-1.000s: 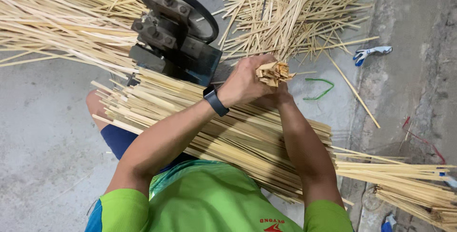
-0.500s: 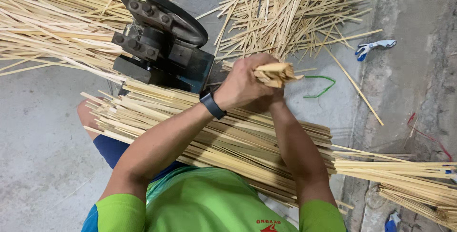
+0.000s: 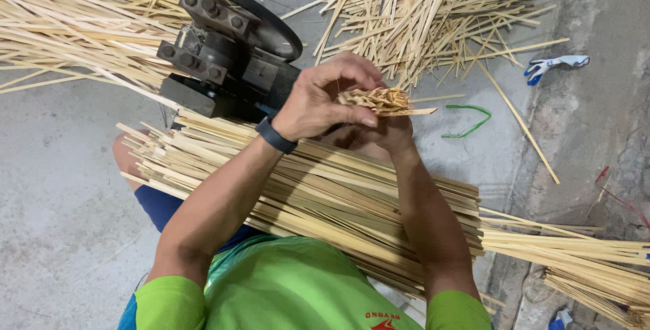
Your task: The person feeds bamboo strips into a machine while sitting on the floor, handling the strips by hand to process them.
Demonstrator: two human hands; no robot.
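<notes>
The floor (image 3: pixel 61 188) is bare grey concrete, stained and rougher toward the right edge, where it rises into a cracked, darker strip; at far left a loose heap of pale bamboo strips (image 3: pixel 61 25) fans across it, too many to count; next comes one black metal machine (image 3: pixel 223 52) with a round bolted wheel on top, standing on the floor just beyond the person's lap; across the lap lies one thick bundle of long strips (image 3: pixel 338 201), running from the bare knee at left down to the right; the left hand (image 3: pixel 325 96), a dark band on its wrist, is curled with fingertips pinching a small clump of short strip ends (image 3: pixel 382 100), held above the long bundle and just right of the machine; the right hand (image 3: pixel 386 134) sits beneath, closed around the same clump from below; behind them a second scattered pile of sticks (image 3: pixel 433 12) spreads over the concrete; right of the hands lie one green loop of strap (image 3: pixel 467 123) and one white-and-blue glove (image 3: pixel 552 66), well apart; a further sheaf of strips (image 3: pixel 575 255) trails to the right edge.
</notes>
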